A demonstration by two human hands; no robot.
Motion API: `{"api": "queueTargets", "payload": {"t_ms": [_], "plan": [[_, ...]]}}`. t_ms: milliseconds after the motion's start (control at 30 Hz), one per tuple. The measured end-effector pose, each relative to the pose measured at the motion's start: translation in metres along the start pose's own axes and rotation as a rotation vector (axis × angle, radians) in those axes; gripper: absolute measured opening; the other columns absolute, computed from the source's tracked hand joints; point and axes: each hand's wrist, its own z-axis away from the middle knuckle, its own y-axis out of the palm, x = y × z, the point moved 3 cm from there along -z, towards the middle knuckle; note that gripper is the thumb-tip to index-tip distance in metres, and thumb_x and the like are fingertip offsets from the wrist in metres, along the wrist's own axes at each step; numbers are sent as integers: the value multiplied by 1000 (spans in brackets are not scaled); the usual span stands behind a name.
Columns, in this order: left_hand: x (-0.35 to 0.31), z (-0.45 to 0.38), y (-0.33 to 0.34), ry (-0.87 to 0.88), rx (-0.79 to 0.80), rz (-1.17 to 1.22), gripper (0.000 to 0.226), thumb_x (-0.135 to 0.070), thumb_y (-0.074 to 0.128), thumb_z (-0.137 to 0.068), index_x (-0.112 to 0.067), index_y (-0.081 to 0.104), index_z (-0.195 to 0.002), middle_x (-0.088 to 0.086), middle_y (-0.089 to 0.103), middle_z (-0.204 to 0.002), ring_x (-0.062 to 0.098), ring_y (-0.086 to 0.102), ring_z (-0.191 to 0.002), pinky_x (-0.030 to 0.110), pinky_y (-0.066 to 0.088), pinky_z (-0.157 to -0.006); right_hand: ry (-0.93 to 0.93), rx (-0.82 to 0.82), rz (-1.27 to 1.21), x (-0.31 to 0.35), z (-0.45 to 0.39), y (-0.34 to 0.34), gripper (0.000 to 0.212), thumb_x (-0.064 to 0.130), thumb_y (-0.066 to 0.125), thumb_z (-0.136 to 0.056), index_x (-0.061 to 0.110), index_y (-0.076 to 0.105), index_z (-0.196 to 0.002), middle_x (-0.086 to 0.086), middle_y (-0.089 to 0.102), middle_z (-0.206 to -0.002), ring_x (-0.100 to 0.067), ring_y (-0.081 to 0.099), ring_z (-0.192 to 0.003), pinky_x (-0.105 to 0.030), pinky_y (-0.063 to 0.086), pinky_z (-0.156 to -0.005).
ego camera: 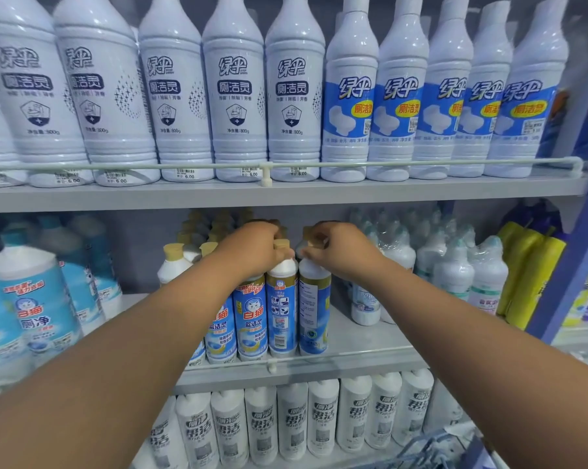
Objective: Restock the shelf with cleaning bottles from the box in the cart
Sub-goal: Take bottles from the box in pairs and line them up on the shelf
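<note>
On the middle shelf (363,346) stand several white-and-blue cleaning bottles with yellow caps. My left hand (252,247) grips the neck of one front bottle (280,309), whose barcode side faces me. My right hand (340,250) holds the top of the neighbouring bottle (314,309), its cap between the fingers. Both bottles stand upright at the shelf's front rail, side by side and touching. More bottles of the same kind (252,319) stand to the left under my left forearm, and further yellow caps show behind. The box and cart are out of view.
The top shelf (286,194) is packed with tall white bottles behind a rail. Larger blue-label bottles (32,299) stand at middle left, clear-wrapped white bottles (455,265) and yellow bottles (529,275) at right. There is a bare patch of shelf right of my bottles. White bottles (292,421) fill the bottom shelf.
</note>
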Motion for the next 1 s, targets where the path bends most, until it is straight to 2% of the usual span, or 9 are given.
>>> {"api": "queueTargets", "payload": {"t_ms": [67,167,267,433,567,667,800,933,1000], "plan": [[3,2,-3,56,13,32,43,-45,63,-91,-22,61,-127,1,63,-127,22,59,-112,30,45,-81,-27,47,-45,-3,2,0,38,27,63,-93,17,64,-129,-3,68,-122,-21,63,-105,-28,50,-81],[3,4,-8,97,59,59,39,-31,61,-95,-32,59,-134,-6,58,-139,17,55,-122,28,45,-95,-26,80,4,-7,3,-3,38,23,61,-94,20,63,-131,-2,67,-125,-21,63,-107,-29,50,-84],[0,4,-10,76,61,59,40,-29,63,-95,-29,60,-135,-4,60,-138,17,56,-121,22,39,-88,16,60,13,-8,2,-3,32,25,64,-93,21,67,-124,-4,70,-117,-23,64,-100,-33,54,-83],[-1,4,-9,50,43,99,39,-30,67,-93,-28,63,-131,-3,64,-131,17,59,-114,23,41,-85,27,0,44,-7,4,1,31,29,67,-90,20,71,-120,-5,72,-113,-25,65,-99,-36,57,-83],[-1,2,-5,29,40,126,37,-31,69,-91,-26,65,-127,-2,66,-124,17,61,-106,28,48,-89,68,-43,52,-6,3,3,30,34,70,-88,19,71,-114,-5,73,-108,-26,65,-97,-29,48,-73],[-1,2,-3,20,33,131,36,-34,71,-89,-26,66,-123,-2,67,-117,14,58,-94,27,48,-83,116,-71,98,-4,1,5,36,40,71,-87,13,67,-111,-10,71,-103,-30,65,-96,-29,43,-69],[0,0,-2,16,30,99,36,-38,71,-87,-25,65,-120,-2,66,-110,15,58,-92,28,47,-78,138,-85,128,-1,1,5,41,42,73,-85,10,66,-108,-11,71,-101,-30,66,-93,-29,43,-67],[-4,-5,-3,-3,91,1,32,-45,67,-89,-22,58,-110,-2,59,-104,18,53,-90,29,43,-76,128,-38,74,-2,1,6,38,36,71,-86,8,65,-110,-10,71,-101,-29,66,-93,-32,49,-68],[-6,-5,-6,-8,124,-35,31,-48,66,-90,-23,54,-104,-3,55,-96,17,51,-87,29,39,-70,87,-20,-6,-4,2,7,37,31,67,-89,10,64,-119,-9,69,-112,-29,65,-101,-33,53,-78]]}}
